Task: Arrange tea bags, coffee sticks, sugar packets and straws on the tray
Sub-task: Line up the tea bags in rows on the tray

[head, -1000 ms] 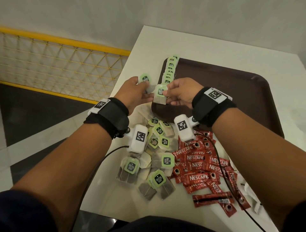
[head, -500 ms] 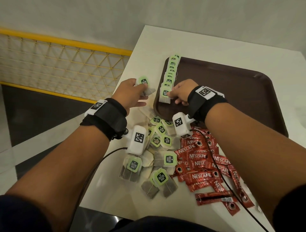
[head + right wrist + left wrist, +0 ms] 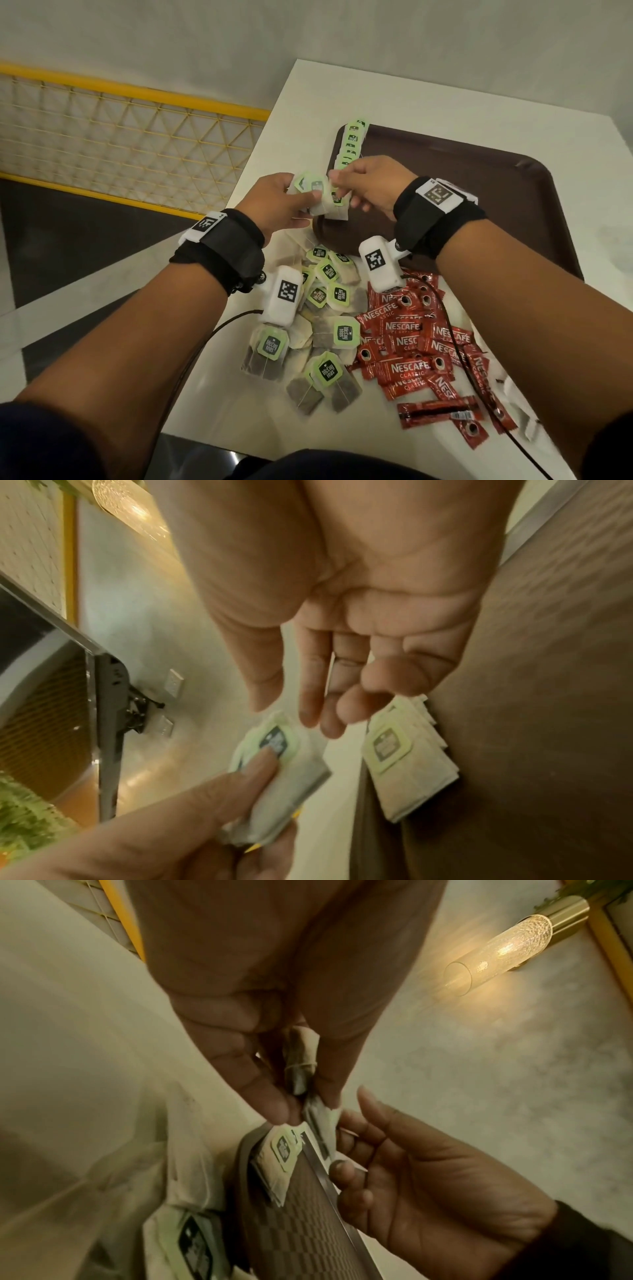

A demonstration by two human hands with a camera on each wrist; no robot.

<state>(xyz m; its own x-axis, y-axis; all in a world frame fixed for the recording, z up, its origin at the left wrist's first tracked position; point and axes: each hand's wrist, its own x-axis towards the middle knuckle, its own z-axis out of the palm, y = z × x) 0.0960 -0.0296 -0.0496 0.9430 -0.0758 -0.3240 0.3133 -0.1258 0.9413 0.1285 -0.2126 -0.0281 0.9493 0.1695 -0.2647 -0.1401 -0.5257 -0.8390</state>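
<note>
Left hand: my left hand point(image 3: 274, 202) holds a small stack of tea bags point(image 3: 317, 198) above the desk point(image 3: 308, 89), just off the tray's near left corner; thumb flat on the top green tag, fingers point(image 3: 270, 1096) curled beneath.
Right hand: my right hand point(image 3: 370, 185) meets the stack from the other side. Fingers point(image 3: 342, 710) loosely bent and slightly parted; the wrist view shows no bag held in them. Thumb tip appears to touch the stack's edge, though the blur leaves this uncertain.
Held stack: soft, pale paper pouches, squarish, each with a rounded green card tag bearing a dark label.
Tray: brown plastic tray point(image 3: 479, 192), rounded corners, raised rim, fine chequered texture on its floor.
Placed row: tea bags in a row point(image 3: 351, 144) overlapping like tiles along the tray's left edge, tags up.
Loose tea bags: heap of tea bags point(image 3: 322, 325) on the desk, near side of the tray, dark leaf showing through the paper.
Coffee sticks: glossy red coffee sticks point(image 3: 418, 346), flat and narrow, piled just right of the heap.
Desk: smooth, white, square-cornered.
</note>
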